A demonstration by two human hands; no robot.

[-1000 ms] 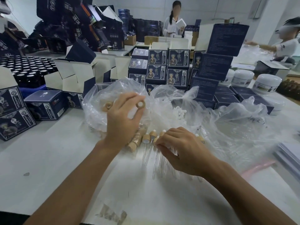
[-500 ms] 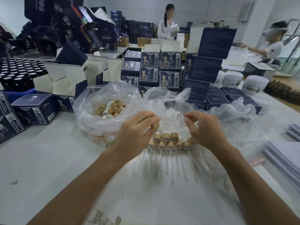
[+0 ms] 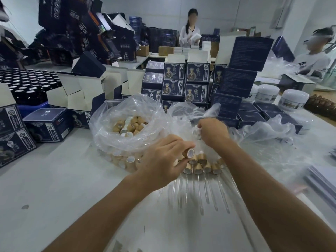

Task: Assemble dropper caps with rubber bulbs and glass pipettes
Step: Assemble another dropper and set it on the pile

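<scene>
Now, left hand [image 3: 163, 159] fingers pinching wooden cap [image 3: 190, 153], right hand [image 3: 211, 132] fingers gripping white bulb [image 3: 197, 129]

Print on the dark boxes [image 3: 173, 71] is too blurred to read.

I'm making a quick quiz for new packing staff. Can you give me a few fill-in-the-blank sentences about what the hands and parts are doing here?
1. The left hand pinches a single tan ____.
2. The right hand reaches into a clear plastic ____.
3. The finished droppers lie in rows with their glass pipettes pointing ____ the person.
4. The loose caps sit in the bag to the ____ of the hands.

Missing words: cap; bag; toward; left
</scene>
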